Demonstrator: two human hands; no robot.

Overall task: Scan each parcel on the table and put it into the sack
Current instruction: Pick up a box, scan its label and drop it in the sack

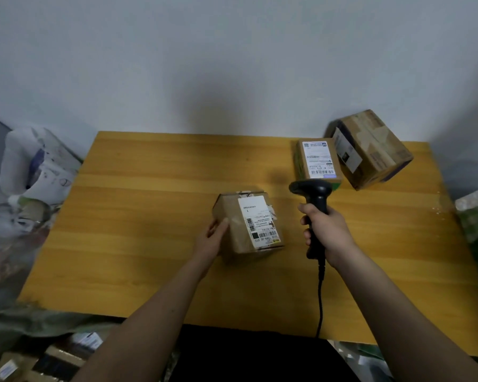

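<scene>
On table (pixel 149 216), three parcels, left hand (pixel 211 241) gripping one parcel (pixel 249 221), right hand (pixel 324 227) gripping scanner (pixel 313 194)

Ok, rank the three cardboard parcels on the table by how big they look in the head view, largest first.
1. Far-right parcel, the largest, even though farthest away.
2. Parcel under the left hand.
3. Parcel beyond the scanner.
The last two look close; the held one sits nearer the camera, so their order is unsure.
</scene>
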